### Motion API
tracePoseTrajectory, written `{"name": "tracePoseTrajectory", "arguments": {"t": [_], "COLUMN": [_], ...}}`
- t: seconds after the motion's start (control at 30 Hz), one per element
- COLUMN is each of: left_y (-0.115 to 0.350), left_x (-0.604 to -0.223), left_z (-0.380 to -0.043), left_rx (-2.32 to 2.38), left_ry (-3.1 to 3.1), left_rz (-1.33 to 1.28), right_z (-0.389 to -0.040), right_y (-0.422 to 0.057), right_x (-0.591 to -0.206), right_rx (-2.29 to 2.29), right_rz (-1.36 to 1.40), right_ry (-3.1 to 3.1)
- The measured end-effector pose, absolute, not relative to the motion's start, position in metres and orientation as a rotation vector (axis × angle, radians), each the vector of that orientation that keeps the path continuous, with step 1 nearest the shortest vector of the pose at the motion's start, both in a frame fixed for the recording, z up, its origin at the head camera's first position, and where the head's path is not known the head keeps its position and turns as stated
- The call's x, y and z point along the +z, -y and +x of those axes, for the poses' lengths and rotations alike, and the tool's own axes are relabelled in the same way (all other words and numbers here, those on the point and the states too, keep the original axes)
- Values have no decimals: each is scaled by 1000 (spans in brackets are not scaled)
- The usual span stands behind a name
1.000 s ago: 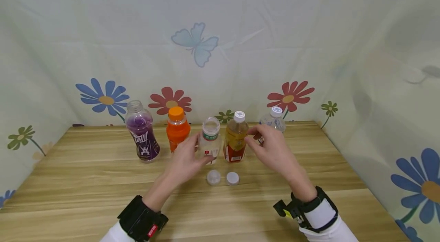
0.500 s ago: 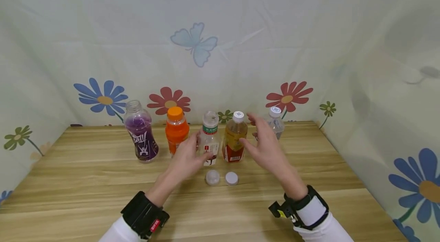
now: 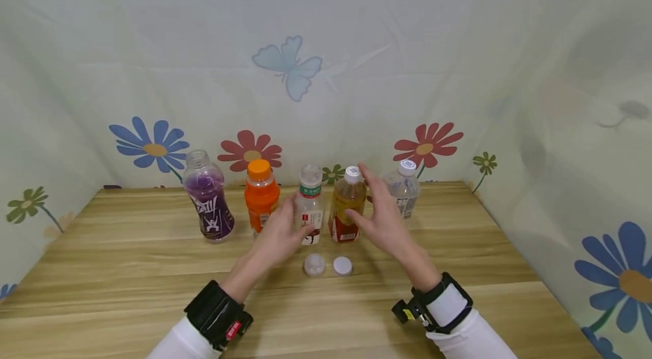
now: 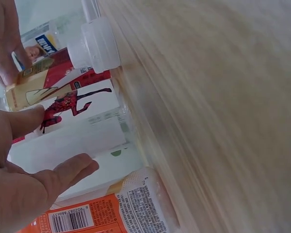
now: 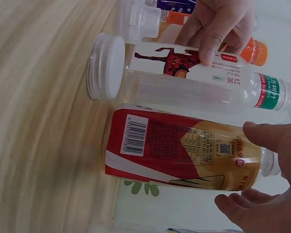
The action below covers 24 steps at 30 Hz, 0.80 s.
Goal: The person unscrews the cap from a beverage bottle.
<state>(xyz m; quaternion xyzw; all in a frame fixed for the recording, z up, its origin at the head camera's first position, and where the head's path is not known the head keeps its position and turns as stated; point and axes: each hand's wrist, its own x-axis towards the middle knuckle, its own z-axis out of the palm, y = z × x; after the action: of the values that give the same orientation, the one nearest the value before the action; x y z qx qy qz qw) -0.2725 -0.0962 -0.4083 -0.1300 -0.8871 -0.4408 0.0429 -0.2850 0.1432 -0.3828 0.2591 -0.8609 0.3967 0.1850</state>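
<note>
Since one second ago, the right hand (image 3: 384, 226) has come a little to the left, opening the view to the last bottle, and the middle bottle, tilted then, now stands upright. Five bottles and two loose caps are on the wooden table (image 3: 127, 291). From the left, the first is a purple plastic bottle (image 3: 210, 200) with an uncapped mouth. Next comes an orange plastic bottle (image 3: 262, 197) wearing an orange cap (image 3: 258, 169). Just beside it, the left hand (image 3: 277, 237) reaches up from the lower left, a black band (image 3: 216, 313) on its wrist; it holds the middle bottle, a clear plastic one with a green-and-red neck band (image 3: 311, 195), thumb on the front and its other fingers (image 4: 70, 170) at the left side. This bottle is uncapped too. Before it lie one translucent cap (image 3: 314, 264) and one white cap (image 3: 343, 266), side by side. Fourth stands a gold-and-red plastic bottle (image 3: 348, 206), its white cap on. Here the right hand reaches from the lower right, thumb and fingers (image 5: 235, 211) well apart about the bottle's upper part; whether they touch it, I cannot tell. Last, farther right, is a clear, white-capped plastic bottle (image 3: 407, 186).
</note>
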Motion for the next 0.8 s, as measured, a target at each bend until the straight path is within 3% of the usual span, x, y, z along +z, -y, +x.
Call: {"name": "tracePoseTrajectory", "arguments": {"t": [0.8], "left_y": [105], "left_x": [-407], "left_z": [-269], "left_rx": [-1337], "left_ry": [2786], "left_rz": [-350], "right_z": [-285], "right_y": [-140], "right_x": [-382], "right_rx": [1104], "right_rz": [721], "right_ry": [2416]}}
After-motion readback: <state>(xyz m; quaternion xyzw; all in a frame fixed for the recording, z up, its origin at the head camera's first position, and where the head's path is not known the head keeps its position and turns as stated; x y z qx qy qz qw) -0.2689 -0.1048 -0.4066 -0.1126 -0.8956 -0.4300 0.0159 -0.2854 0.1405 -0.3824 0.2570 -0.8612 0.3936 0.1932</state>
